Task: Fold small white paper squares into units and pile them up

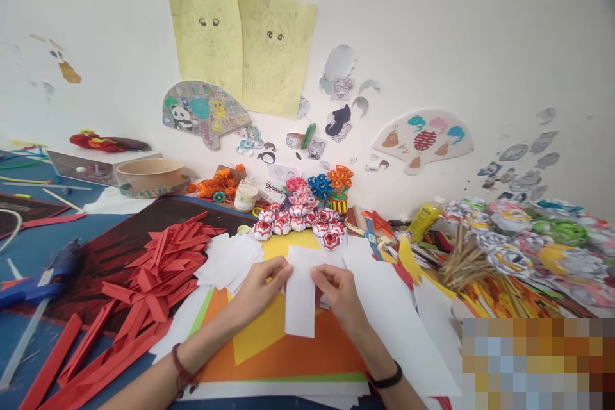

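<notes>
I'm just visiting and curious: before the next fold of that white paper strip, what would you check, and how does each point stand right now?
1. Both hands on the white paper strip: ok; left hand and right hand pinch its upper edges.
2. Strip flat, uncreased: cannot tell.
3. Firm surface beneath: ok; it lies over orange paper and yellow paper.
4. Spare white sheets nearby: ok; a stack of white paper pieces sits beside the left hand.
5. Folded red paper pieces apart from the strip: ok.
6. Blue glue gun away from the hands: ok.

Paper strip [300, 298] on card sheets [288, 352]; folded strips [158, 269] left; paper flowers [300, 221] behind.
</notes>
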`<state>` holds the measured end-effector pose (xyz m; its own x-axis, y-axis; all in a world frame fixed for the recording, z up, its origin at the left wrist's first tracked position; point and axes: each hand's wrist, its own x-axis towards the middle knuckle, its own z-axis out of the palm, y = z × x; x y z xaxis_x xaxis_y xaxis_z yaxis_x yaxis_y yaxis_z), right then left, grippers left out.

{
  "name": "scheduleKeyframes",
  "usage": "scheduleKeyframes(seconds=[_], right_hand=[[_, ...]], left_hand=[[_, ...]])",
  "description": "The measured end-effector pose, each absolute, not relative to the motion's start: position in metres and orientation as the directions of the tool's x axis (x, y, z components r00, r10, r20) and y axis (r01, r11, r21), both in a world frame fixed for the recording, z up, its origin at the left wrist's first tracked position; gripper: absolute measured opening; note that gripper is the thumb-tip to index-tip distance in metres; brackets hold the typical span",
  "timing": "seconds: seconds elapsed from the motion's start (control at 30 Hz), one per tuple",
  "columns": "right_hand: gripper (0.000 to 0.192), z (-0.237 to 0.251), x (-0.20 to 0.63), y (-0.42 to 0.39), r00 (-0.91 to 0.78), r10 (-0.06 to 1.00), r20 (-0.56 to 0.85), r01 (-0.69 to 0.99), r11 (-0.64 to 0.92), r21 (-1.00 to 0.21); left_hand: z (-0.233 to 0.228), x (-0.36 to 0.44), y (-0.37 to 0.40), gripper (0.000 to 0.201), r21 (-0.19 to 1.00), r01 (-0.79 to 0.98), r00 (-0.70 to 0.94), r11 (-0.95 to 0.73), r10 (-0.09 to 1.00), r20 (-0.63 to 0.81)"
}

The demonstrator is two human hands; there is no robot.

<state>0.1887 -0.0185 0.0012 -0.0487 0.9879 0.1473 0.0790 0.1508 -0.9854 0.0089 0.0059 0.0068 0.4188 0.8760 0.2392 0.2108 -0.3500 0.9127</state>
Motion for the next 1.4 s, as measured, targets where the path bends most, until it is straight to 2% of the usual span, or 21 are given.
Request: scheduleKeyframes(seconds=[0.1,0.27,0.37,0.53,0.7,0.83,1.1,1.17,1.33,1.4], right_hand=[[0.035,0.002,0.189,-0.018,-0.020,0.980,0.199,0.112,0.200,-0.973],[0.034,0.005,0.186,-0.023,0.023,0.971,0.239,0.219,0.228,-0.949],[0.033,0.004,0.185,-0.024,0.056,0.964,0.261,0.279,0.236,-0.931],[0.034,-0.001,0.186,-0.022,0.086,0.953,0.290,0.280,0.256,-0.925],[0.035,-0.004,0.183,-0.023,0.134,0.951,0.279,0.255,0.239,-0.937],[0.034,-0.007,0.183,-0.023,0.182,0.927,0.327,0.319,0.259,-0.912],[0.034,-0.009,0.187,-0.021,0.193,0.905,0.379,0.412,0.275,-0.868],[0.034,-0.009,0.187,-0.021,0.206,0.898,0.388,0.418,0.277,-0.865],[0.035,-0.008,0.189,-0.018,0.226,0.900,0.373,0.402,0.263,-0.877],[0.035,-0.008,0.189,-0.018,0.252,0.893,0.372,0.391,0.258,-0.884]], left_hand=[[0.006,0.010,0.007,0.034,0.941,0.149,0.481,-0.303,0.854,0.199],[0.003,0.011,0.007,0.035,0.933,0.200,0.404,-0.299,0.893,0.200],[0.002,0.012,0.007,0.036,0.947,0.188,0.417,-0.260,0.894,0.163],[0.003,0.013,0.006,0.037,0.971,0.120,0.530,-0.208,0.840,0.114],[0.001,0.017,0.004,0.036,0.983,0.103,0.472,-0.151,0.877,0.086],[-0.004,0.019,0.004,0.036,0.992,0.069,0.506,-0.103,0.861,0.054],[-0.008,0.019,0.005,0.034,0.987,0.098,0.535,-0.125,0.843,0.053],[-0.008,0.019,0.005,0.033,0.985,0.115,0.569,-0.130,0.821,0.042],[-0.015,0.018,0.008,0.033,0.950,0.223,0.506,-0.218,0.859,0.079],[-0.017,0.018,0.008,0.030,0.946,0.226,0.529,-0.230,0.845,0.079]])
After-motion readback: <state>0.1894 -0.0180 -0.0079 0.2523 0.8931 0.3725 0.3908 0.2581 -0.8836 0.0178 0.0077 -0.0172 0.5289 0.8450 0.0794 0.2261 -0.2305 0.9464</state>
